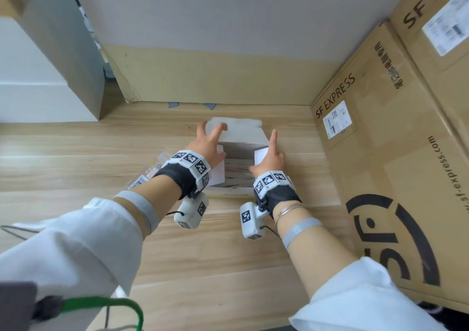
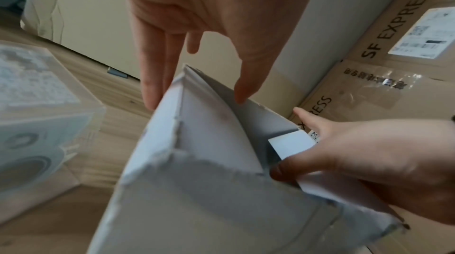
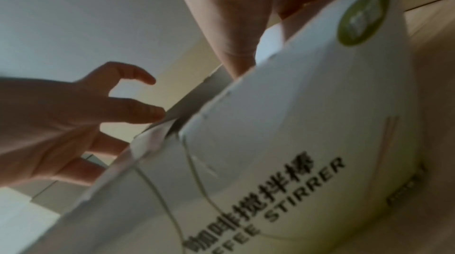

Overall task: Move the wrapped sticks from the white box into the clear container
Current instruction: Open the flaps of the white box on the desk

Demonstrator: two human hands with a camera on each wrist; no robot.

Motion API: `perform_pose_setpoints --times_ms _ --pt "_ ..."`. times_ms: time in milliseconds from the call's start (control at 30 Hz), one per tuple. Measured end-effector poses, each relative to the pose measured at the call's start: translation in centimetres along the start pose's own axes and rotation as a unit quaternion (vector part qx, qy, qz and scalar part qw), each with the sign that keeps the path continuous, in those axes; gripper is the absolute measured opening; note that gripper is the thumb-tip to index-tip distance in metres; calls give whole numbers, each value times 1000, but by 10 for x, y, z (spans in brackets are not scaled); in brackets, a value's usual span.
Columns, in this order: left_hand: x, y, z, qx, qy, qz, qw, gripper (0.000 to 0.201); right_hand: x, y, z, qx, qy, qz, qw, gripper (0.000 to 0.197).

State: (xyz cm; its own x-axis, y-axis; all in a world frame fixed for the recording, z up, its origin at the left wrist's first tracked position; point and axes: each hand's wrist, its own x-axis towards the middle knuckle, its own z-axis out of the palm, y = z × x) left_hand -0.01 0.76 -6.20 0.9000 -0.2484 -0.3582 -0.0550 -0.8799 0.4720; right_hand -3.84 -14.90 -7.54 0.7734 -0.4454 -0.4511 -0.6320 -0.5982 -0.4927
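On the wooden table the white box stands open, wrapped sticks inside. The left hand rests spread, straight fingers on its lid; the right hand pinches a side flap. The clear container sits just left.

A wooden table carries the white box, clear container and cardboard cartons.

A storage or packing corner. Big SF Express shipping cartons with labels crowd a wood-grain table. A plain wall stands behind.
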Motion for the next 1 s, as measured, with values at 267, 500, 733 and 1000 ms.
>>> perform_pose_setpoints --times_ms 267,500,733,1000 --pt "-4 16 -1 51 -79 -7 996 29 -8 -3 -12 33 28 6 999 82" --pt "2 15 0 -64 -16 -10 998 11 0 14 -49 -15 93 -5 995 60" --pt "1 -5 -7 -123 41 -50 990 20 8 21 -35 -68 93 26 993 43" --pt "-3 -16 -2 25 -49 -79 995 29 16 29 -41 -86 50 -4 995 23"
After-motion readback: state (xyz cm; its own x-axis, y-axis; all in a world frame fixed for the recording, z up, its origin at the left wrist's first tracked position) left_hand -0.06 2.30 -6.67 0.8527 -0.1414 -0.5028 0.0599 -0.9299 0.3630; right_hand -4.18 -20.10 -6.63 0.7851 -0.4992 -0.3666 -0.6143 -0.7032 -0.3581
